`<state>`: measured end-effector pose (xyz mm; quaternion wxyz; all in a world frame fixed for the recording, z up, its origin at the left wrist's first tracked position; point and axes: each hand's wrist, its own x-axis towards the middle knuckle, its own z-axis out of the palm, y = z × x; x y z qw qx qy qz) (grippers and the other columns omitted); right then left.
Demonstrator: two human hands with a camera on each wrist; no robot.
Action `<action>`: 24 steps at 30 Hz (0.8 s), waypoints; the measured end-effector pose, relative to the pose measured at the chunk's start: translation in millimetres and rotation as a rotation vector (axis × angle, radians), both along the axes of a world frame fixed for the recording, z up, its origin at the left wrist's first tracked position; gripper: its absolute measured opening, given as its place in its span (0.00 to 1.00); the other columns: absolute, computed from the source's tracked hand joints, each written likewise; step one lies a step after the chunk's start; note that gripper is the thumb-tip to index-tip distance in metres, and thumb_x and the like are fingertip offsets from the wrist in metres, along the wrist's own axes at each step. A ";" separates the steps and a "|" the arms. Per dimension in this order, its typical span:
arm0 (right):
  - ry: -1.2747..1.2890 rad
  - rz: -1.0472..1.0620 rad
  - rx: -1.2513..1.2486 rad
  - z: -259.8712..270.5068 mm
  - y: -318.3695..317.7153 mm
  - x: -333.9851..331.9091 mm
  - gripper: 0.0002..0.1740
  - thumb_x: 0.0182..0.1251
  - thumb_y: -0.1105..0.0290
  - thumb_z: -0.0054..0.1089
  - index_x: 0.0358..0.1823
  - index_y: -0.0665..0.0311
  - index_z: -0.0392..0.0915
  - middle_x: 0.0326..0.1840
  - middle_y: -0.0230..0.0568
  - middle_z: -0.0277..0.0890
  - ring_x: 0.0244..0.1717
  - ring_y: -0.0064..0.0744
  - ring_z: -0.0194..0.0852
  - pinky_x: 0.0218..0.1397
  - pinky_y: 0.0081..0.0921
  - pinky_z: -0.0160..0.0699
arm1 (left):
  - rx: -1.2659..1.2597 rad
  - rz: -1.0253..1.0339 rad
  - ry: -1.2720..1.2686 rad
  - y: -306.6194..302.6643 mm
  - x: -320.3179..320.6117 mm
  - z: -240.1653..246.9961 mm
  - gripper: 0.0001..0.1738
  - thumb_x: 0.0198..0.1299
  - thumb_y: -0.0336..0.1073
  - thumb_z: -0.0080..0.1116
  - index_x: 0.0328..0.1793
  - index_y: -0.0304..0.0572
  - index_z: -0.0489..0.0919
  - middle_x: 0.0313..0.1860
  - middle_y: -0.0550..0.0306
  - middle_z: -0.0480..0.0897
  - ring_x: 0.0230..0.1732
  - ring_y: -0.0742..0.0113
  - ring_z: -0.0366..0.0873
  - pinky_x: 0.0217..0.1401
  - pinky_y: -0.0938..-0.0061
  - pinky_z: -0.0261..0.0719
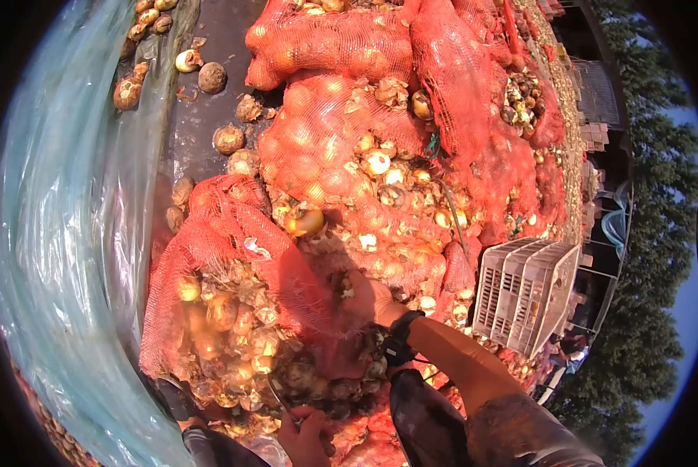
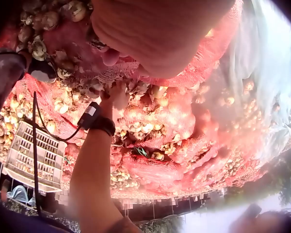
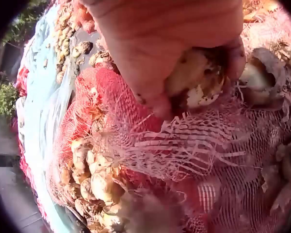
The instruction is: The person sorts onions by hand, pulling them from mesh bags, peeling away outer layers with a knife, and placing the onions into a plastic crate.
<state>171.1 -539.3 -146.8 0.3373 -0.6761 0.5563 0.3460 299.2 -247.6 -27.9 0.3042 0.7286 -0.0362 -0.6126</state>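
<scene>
My right hand (image 1: 367,300) grips an onion (image 3: 196,80) with peeling, dirt-stained skin, fingers curled round it. It is over the frayed mouth of a red mesh sack (image 1: 217,214), whose loose netting (image 3: 184,145) hangs just below the onion in the right wrist view. Many onions (image 1: 223,311) with dry, flaking skins lie at the sack's opening. Low in the head view, my left hand (image 1: 306,436) is curled round the end of a thin metal tool (image 1: 278,395), its kind unclear. The left hand (image 2: 155,34) looms large at the top of the left wrist view.
Filled red mesh sacks (image 1: 329,50) and loose onions (image 1: 228,140) crowd the ground ahead. Clear plastic sheeting (image 1: 77,210) runs along the left. A pale slatted crate (image 1: 524,292) stands at right, and a black cable (image 2: 35,145) hangs near the right arm.
</scene>
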 end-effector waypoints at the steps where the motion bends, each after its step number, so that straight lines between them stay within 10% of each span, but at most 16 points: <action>1: -0.003 0.004 -0.003 -1.4 20.7 -8.5 0.34 0.51 0.59 0.68 0.59 0.63 0.69 0.52 0.58 0.74 0.52 0.60 0.77 0.52 0.48 0.77 | -0.092 0.060 -0.007 -0.1 1.6 0.7 0.11 0.52 0.34 0.60 0.42 0.44 0.82 0.35 0.50 0.82 0.45 0.50 0.78 0.49 0.56 0.77; 4: -0.170 -0.150 0.041 -1.2 39.2 -27.3 0.35 0.52 0.60 0.67 0.62 0.64 0.69 0.54 0.56 0.75 0.55 0.58 0.76 0.54 0.47 0.77 | -0.007 0.080 0.079 -10.0 11.1 9.6 0.09 0.49 0.31 0.60 0.38 0.43 0.82 0.35 0.50 0.81 0.44 0.50 0.77 0.49 0.56 0.76; 8: -0.276 0.153 -0.202 24.6 -30.2 -15.7 0.36 0.58 0.63 0.64 0.69 0.60 0.67 0.61 0.52 0.71 0.63 0.52 0.71 0.67 0.42 0.71 | -0.127 0.086 -0.079 -15.7 12.8 10.8 0.05 0.50 0.31 0.60 0.34 0.41 0.81 0.34 0.51 0.80 0.42 0.50 0.77 0.46 0.57 0.77; 10: -0.103 0.089 -0.382 7.9 -79.4 10.8 0.37 0.58 0.63 0.65 0.69 0.65 0.65 0.66 0.54 0.66 0.68 0.53 0.66 0.69 0.41 0.68 | 0.265 0.561 0.433 -23.4 24.2 15.4 0.03 0.52 0.30 0.60 0.33 0.41 0.80 0.34 0.50 0.80 0.40 0.51 0.78 0.44 0.57 0.77; 14: -0.047 -0.086 -0.442 -23.7 -140.6 60.8 0.43 0.57 0.62 0.68 0.73 0.60 0.60 0.71 0.54 0.63 0.73 0.52 0.60 0.72 0.40 0.66 | 0.148 0.148 0.192 -13.3 24.2 16.5 0.05 0.55 0.30 0.61 0.38 0.41 0.82 0.37 0.50 0.81 0.40 0.51 0.79 0.44 0.57 0.78; 24: -0.029 0.013 -0.608 -6.1 -101.5 42.8 0.14 0.58 0.63 0.61 0.44 0.58 0.77 0.33 0.53 0.82 0.41 0.55 0.82 0.45 0.48 0.80 | 0.030 -0.027 0.042 4.0 0.9 4.1 0.08 0.55 0.30 0.58 0.41 0.44 0.85 0.42 0.51 0.84 0.48 0.51 0.80 0.51 0.57 0.78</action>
